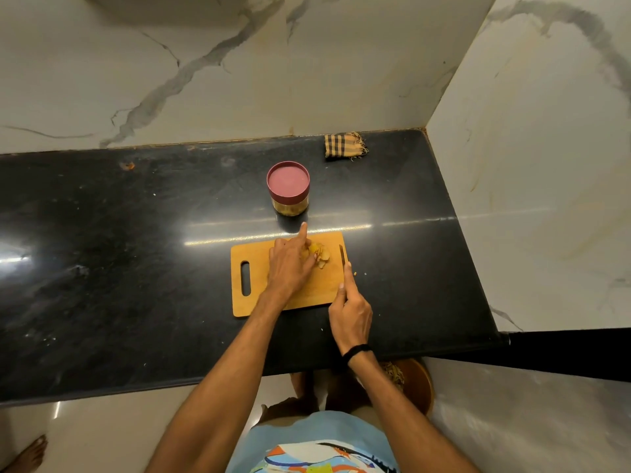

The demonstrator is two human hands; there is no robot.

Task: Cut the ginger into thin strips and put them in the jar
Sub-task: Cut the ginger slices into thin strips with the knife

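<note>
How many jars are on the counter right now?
1: the lidded jar stands on the black counter just beyond the cutting board; none seems hidden.

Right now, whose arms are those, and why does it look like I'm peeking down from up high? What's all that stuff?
There is no machine here, just a person cooking. A camera worn on their head looks down, so you see their own two arms reaching out. On the black counter lies a wooden cutting board. The left hand holds down some ginger slices on the board, with one finger pointing straight ahead. The right hand grips a knife. Its blade is at the board's right edge, beside the ginger and apart from it. Behind the board stands a jar with its pink lid on and something yellowish inside. A checked cloth lies at the back by the wall.
</note>
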